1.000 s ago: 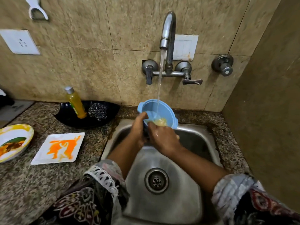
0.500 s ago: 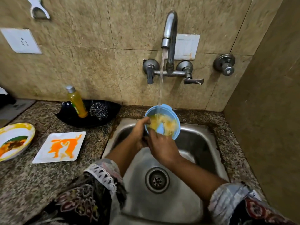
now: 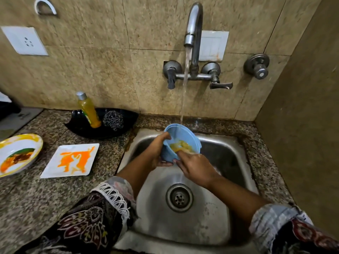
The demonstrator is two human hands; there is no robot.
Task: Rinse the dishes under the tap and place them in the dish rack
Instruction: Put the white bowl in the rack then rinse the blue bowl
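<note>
A light blue plastic bowl (image 3: 180, 135) with yellow food residue inside is held tilted over the steel sink (image 3: 218, 213), just under the running tap (image 3: 194, 24). My left hand (image 3: 158, 153) grips the bowl's left rim and underside. My right hand (image 3: 195, 165) has its fingers inside the bowl on the residue. A stream of water falls from the spout to the bowl's far rim. A white square plate (image 3: 70, 160) smeared with orange and a round yellow-rimmed plate (image 3: 17, 153) with food remains lie on the granite counter at left. No dish rack is in view.
A black dish (image 3: 121, 130) behind the plates holds a yellow soap bottle (image 3: 89, 110) and a steel scrubber (image 3: 112, 119). The sink drain (image 3: 179, 197) is open. A side wall rises at right, a separate valve knob (image 3: 257, 66) on the tiled back wall.
The bowl has tipped more toward me and shifted slightly, and my right hand's fingers rub lower inside it. Water keeps running.
</note>
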